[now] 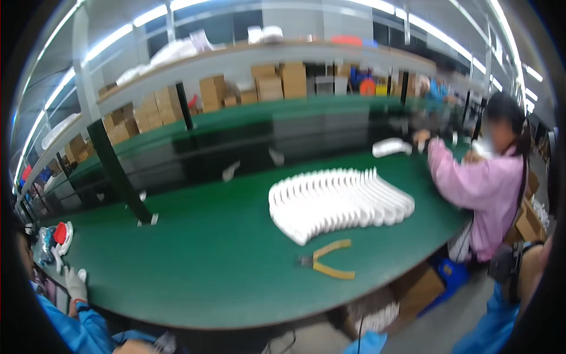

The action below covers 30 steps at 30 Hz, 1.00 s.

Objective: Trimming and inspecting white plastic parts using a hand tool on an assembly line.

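Observation:
My right hand (532,270) is raised at the far right rim, a black device on its wrist and a blue sleeve below. Its fingers are cut off and blurred. At the bottom left edge a sliver of what seems to be my left hand (137,347) shows; its fingers are out of sight. Neither hand visibly touches anything on the table. In front of me, yellow-handled cutting pliers (333,269) lie with their handles spread on the green table (194,271). Just beyond them, many curved white plastic parts (342,203) lie overlapped in a fanned row.
At left, a co-worker's gloved hand (75,284) rests by white parts and a red piece (60,233). A person in pink (480,189) works at right, near another white part (391,147). A shelf post (118,171) stands on the table. Below is a cardboard box (420,289).

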{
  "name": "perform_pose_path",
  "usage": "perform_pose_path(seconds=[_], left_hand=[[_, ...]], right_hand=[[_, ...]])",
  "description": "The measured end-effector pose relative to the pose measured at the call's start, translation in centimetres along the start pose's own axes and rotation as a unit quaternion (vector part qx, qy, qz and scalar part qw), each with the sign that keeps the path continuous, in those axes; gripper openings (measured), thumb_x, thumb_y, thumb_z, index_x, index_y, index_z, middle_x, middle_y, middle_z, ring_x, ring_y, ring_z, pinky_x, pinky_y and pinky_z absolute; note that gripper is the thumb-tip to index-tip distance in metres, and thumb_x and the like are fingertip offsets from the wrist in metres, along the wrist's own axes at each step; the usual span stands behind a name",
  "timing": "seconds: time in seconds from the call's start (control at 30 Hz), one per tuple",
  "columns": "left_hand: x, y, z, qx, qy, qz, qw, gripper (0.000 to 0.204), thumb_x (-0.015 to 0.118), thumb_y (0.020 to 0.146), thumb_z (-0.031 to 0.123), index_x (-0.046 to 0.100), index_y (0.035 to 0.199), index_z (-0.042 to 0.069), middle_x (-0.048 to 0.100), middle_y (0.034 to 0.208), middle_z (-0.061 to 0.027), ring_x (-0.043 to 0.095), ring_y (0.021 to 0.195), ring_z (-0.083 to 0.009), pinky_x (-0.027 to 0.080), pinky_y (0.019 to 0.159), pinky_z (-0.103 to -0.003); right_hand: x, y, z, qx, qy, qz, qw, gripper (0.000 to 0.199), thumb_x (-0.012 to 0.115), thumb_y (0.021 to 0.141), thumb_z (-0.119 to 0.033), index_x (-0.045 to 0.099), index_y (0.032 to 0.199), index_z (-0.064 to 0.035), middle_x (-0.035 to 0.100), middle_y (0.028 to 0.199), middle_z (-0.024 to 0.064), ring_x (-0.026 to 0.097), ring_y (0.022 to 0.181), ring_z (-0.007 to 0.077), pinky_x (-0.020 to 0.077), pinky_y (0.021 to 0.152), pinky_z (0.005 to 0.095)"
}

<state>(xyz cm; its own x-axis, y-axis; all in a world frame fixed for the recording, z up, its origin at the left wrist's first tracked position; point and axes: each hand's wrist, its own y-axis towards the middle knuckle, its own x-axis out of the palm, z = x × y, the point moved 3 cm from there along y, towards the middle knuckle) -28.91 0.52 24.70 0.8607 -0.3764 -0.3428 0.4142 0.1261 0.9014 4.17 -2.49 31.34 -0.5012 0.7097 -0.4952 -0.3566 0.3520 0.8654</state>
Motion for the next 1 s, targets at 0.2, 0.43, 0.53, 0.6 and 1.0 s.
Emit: perform_pose_path(seconds=[0.2, 0.43, 0.53, 0.6, 1.0], left_hand=[[2.4, -6.6, -13.5, -0.397, 0.155, 0.161, 0.89, 0.008, 0.055, 0.08, 0.001, 0.061, 0.083, -0.001, 0.048, 0.053, 0.0016, 0.039, 0.047, -0.0017, 0.027, 0.041, -0.018], [4.3, -10.8, -32.4, -0.657, 0.189, 0.063, 0.727, 0.042, 0.056, 0.08, 0.039, 0.062, 0.082, -0.002, 0.063, 0.072, -0.015, 0.062, 0.07, -0.0254, 0.046, 0.063, -0.035], [4.3, -11.9, -37.4, -0.69, 0.151, 0.143, 0.693, 0.052, 0.048, 0.081, 0.045, 0.063, 0.091, -0.003, 0.063, 0.087, -0.0228, 0.06, 0.088, -0.0363, 0.046, 0.071, -0.041], [3.9, -12.0, -38.9, -0.686, 0.234, 0.122, 0.679, 0.049, 0.05, 0.079, 0.044, 0.063, 0.092, -0.001, 0.062, 0.092, -0.0224, 0.059, 0.092, -0.0374, 0.046, 0.078, -0.042], [3.3, -12.3, -38.1, -0.644, 0.198, 0.162, 0.721, 0.027, 0.056, 0.079, 0.026, 0.06, 0.076, 0.0, 0.06, 0.063, -0.0089, 0.057, 0.06, -0.0182, 0.045, 0.055, -0.033]], right_hand=[[6.8, -0.2, 0.5, -0.01, 0.082, -0.033, 0.996, 0.021, 0.067, 0.07, -0.015, 0.057, 0.083, -0.0013, 0.054, 0.089, 0.0152, 0.054, 0.077, 0.0252, 0.0443, 0.066, 0.0317], [27.2, -14.3, 2.4, 0.113, -0.007, -0.261, 0.959, 0.026, 0.063, 0.074, -0.029, 0.055, 0.078, -0.0045, 0.049, 0.078, 0.0098, 0.049, 0.075, 0.0253, 0.0388, 0.062, 0.0363], [29.0, -17.2, 2.6, 0.118, -0.028, -0.26, 0.958, 0.021, 0.061, 0.075, -0.023, 0.053, 0.075, -0.0044, 0.049, 0.076, 0.0096, 0.049, 0.072, 0.0255, 0.0382, 0.061, 0.0374], [28.8, -17.3, 2.5, 0.119, -0.024, -0.265, 0.956, 0.014, 0.058, 0.075, -0.015, 0.05, 0.073, -0.0039, 0.049, 0.073, 0.0097, 0.049, 0.071, 0.0263, 0.0377, 0.06, 0.0383], [28.2, -16.2, 2.0, 0.121, -0.026, -0.255, 0.959, 0.017, 0.058, 0.077, -0.018, 0.05, 0.078, -0.0027, 0.051, 0.072, 0.0106, 0.052, 0.07, 0.0252, 0.0405, 0.061, 0.0357]])
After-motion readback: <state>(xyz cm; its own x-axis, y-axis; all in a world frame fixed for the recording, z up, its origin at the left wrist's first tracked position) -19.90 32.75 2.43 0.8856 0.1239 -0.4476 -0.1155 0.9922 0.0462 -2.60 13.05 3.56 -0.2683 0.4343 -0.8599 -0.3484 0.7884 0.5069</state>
